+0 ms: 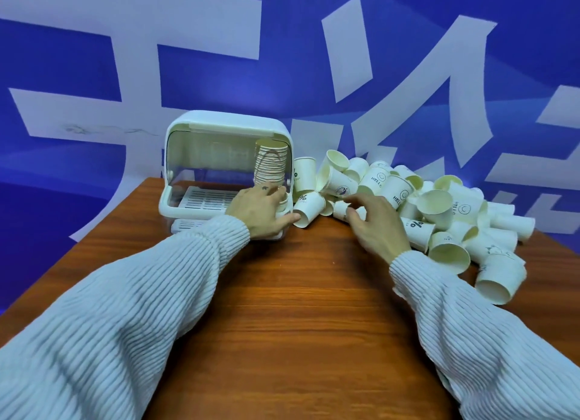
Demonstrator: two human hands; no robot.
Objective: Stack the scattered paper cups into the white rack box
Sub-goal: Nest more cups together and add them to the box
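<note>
Dozens of loose cups (pixel 439 209) are lying heaped on the surface (pixel 282 294) beside the rack box (pixel 201 128). Our left hand (pixel 260 211) is gripping the tall stack (pixel 271 165) inside it; our right hand (pixel 373 222), fingers apart, is reaching in. We are risking tipping the stack.

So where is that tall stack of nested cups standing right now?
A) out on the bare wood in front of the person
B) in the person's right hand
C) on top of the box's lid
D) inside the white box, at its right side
D: the stack of cups stands upright inside the white box, against its right wall, with the left hand at its base.
</note>
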